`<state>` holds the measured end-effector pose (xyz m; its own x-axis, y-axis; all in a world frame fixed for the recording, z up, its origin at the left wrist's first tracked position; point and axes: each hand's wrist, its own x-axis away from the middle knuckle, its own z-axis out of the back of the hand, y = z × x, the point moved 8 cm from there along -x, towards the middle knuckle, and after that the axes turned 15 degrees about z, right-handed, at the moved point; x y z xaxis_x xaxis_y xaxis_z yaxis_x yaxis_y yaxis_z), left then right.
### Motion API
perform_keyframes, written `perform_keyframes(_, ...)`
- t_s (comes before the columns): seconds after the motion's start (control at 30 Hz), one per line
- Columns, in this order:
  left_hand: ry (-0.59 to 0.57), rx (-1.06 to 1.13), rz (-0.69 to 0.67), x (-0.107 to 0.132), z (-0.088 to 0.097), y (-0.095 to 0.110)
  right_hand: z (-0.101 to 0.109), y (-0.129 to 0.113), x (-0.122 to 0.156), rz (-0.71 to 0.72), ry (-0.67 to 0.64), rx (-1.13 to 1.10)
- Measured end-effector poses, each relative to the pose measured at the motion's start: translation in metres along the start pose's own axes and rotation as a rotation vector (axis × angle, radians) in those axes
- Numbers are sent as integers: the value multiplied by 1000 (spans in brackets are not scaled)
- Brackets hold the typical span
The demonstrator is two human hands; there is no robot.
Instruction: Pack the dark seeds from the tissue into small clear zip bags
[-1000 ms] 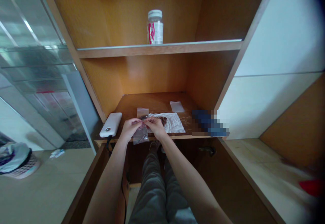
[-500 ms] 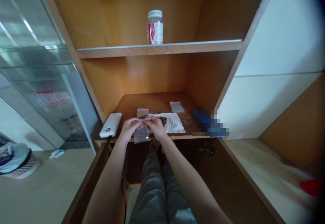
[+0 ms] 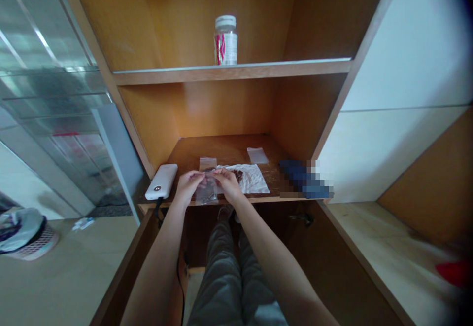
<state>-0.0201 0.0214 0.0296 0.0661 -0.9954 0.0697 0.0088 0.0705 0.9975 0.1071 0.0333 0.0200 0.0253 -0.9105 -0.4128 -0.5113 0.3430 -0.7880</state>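
A clear plastic zip bag (image 3: pixel 207 195) hangs at the front edge of the lower shelf, pinched along its top by both hands. My left hand (image 3: pixel 190 184) is closed on the left part of its top edge, and my right hand (image 3: pixel 226 180) on the right part. Behind the hands, another clear zip bag (image 3: pixel 208 162) shows on the wood. A white paper tissue (image 3: pixel 255 180) lies beside my right hand, with a small pile of dark reddish-brown pieces (image 3: pixel 238 174) on it. My right hand hides part of the tissue.
A white power bank (image 3: pixel 161 183) with a black cable lies at the shelf's left. One more clear bag (image 3: pixel 257 156) lies further back, and a blurred dark blue object (image 3: pixel 305 180) at the right. A white-capped bottle (image 3: pixel 225 41) stands on the upper shelf (image 3: pixel 258 71). Cabinet doors stand open below.
The fingers have shifted slightly along the bag's top edge, and the bag's lower end has risen a little. Everything else is where it was.
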Motion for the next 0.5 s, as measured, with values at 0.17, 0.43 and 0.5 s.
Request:
perform_keyframes(0.17, 20, 53, 1, 2, 2, 2, 5, 0, 0, -25, 70, -70)
perform_keyframes(0.43, 78, 121, -4, -3, 10, -1, 5, -2, 2, -49, 94, -112)
perform_keyframes(0.5, 89, 124, 3, -4, 10, -3, 6, -1, 2, -44, 105, -120)
